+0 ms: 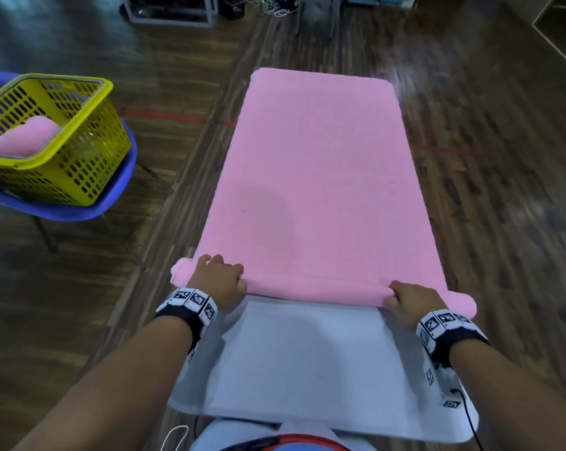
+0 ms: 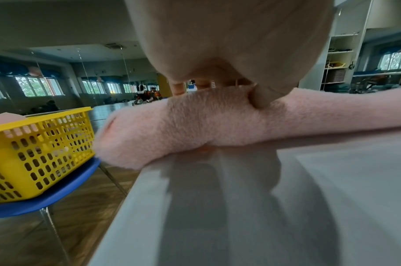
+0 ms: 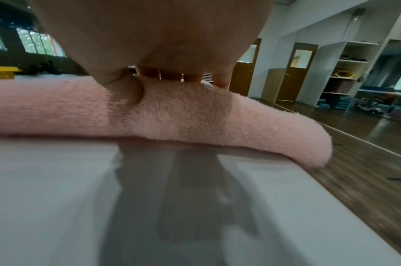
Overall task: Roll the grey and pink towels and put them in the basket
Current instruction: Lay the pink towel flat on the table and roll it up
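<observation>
A pink towel (image 1: 317, 177) lies flat along a narrow grey table (image 1: 301, 356), its near end wound into a thin roll (image 1: 314, 289). My left hand (image 1: 218, 278) grips the roll near its left end, fingers over the top and thumb behind (image 2: 258, 100). My right hand (image 1: 408, 299) grips the roll near its right end, thumb pressed into the pile (image 3: 129, 91). Both roll ends (image 2: 126, 140) (image 3: 304, 140) overhang the table's sides. The yellow basket (image 1: 89, 151) at the left holds another pink towel (image 1: 21, 138). No grey towel shows.
The basket (image 2: 35, 153) sits on a blue chair (image 1: 119, 190) left of the table. Dark wooden floor (image 1: 503, 190) surrounds the table on both sides. Shelves and a door (image 3: 302, 72) stand far off at the room's edge.
</observation>
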The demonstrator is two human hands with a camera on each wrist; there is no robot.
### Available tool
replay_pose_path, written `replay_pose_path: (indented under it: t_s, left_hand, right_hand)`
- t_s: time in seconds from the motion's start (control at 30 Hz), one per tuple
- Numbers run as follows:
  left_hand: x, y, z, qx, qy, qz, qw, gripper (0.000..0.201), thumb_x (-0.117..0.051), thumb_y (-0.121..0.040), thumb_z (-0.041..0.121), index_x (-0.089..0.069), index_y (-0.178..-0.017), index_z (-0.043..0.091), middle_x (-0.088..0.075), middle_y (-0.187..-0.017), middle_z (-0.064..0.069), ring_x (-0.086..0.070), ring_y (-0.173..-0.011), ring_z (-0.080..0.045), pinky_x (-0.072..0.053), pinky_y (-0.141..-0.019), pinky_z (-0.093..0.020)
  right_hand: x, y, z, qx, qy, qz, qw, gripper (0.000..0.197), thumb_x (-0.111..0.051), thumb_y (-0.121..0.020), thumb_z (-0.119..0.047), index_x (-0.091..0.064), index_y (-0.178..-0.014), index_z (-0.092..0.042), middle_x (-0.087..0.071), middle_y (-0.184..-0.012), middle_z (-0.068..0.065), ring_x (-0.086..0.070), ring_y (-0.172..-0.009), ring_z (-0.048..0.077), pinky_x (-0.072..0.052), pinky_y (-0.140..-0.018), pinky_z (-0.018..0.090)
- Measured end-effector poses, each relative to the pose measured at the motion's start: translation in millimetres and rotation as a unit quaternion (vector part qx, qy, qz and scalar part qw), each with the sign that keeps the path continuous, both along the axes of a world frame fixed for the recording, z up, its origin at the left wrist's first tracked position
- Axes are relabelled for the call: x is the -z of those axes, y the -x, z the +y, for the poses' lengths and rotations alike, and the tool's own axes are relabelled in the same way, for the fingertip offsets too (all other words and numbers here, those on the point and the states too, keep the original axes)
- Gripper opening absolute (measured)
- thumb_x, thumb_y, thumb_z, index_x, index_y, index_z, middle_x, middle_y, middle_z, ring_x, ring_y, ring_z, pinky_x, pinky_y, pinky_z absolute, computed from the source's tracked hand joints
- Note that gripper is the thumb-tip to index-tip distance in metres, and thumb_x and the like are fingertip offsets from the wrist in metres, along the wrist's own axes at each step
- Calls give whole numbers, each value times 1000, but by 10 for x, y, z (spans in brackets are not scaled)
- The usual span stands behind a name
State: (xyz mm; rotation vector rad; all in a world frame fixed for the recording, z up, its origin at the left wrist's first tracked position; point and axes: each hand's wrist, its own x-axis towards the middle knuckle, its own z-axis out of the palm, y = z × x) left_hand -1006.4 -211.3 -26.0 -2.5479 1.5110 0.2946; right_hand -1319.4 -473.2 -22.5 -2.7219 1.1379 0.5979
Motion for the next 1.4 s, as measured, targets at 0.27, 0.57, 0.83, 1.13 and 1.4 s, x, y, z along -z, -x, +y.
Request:
replay_pose_path:
  t_s: [0.27, 0.57, 0.83, 1.13, 1.4]
  left_hand:
    - [41, 138, 152, 53, 128, -65, 988, 30, -76, -61, 18, -65, -89, 16, -65, -85, -5, -60, -79, -31, -45, -84, -46]
    - [152, 121, 266, 3, 48, -7, 999, 35, -60, -81, 22, -59, -116, 24, -64, -120, 5, -50, -119, -27, -25, -107, -52]
    - [-35, -127, -111, -62, -5, 52, 997, 31, -41, -83, 34, -45, -113, 28, -64, -93, -3, -55, -104, -25, -25, -102, -46]
    - [199, 169, 443, 6, 93, -41, 995, 48, -69, -75, 23, -62, -122, 20, -64, -122, -4, -57, -110, -30, -37, -98, -56]
    - [-80, -200, 36, -26, -49, -20, 998, 30, -43, -90, 23, -54, -117, 28, -66, -109, 1, -47, -118, -23, -20, -111, -49]
  right_hand:
    - [108, 121, 175, -22, 129, -120, 984, 15, -67, -84, -22, -66, -97, -13, -63, -95, 12, -58, -80, 34, -44, -72, 39]
    - [138, 157, 251, -10, 85, -27, 996, 38, -45, -92, -43, -47, -127, -29, -57, -126, -6, -51, -117, 20, -30, -107, 39]
    - [-112, -171, -21, 46, 1, 66, 997, 26, -33, -94, -39, -53, -103, -25, -67, -106, 6, -57, -84, 25, -38, -72, 31]
    - [183, 239, 384, -3, 116, -76, 990, 40, -51, -88, -43, -55, -120, -20, -57, -115, 3, -52, -106, 26, -38, -94, 39]
    - [-67, -78, -55, -5, 38, 57, 998, 23, -39, -92, -33, -48, -112, -26, -65, -110, 0, -60, -95, 24, -41, -83, 35]
